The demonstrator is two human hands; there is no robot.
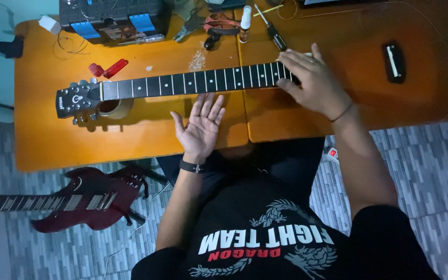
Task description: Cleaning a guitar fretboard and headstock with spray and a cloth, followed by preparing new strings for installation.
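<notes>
An acoustic guitar lies across an orange table (42,140), its dark fretboard (193,82) running left to a black headstock (76,99) and its sunburst body (369,67) at the right with a black bridge (394,62). My right hand (312,80) rests palm down on the body end of the fretboard, fingers spread. My left hand (200,127) hovers palm up just below the middle of the neck, fingers apart and holding nothing; a black watch is on that wrist.
A roll of tape (114,108) sits under the neck near the headstock. At the back lie a black toolbox (112,18), pliers (190,27), a small bottle (245,23), a screwdriver (273,28) and red clips (109,68). A dark red electric guitar (86,199) rests on the tiled floor.
</notes>
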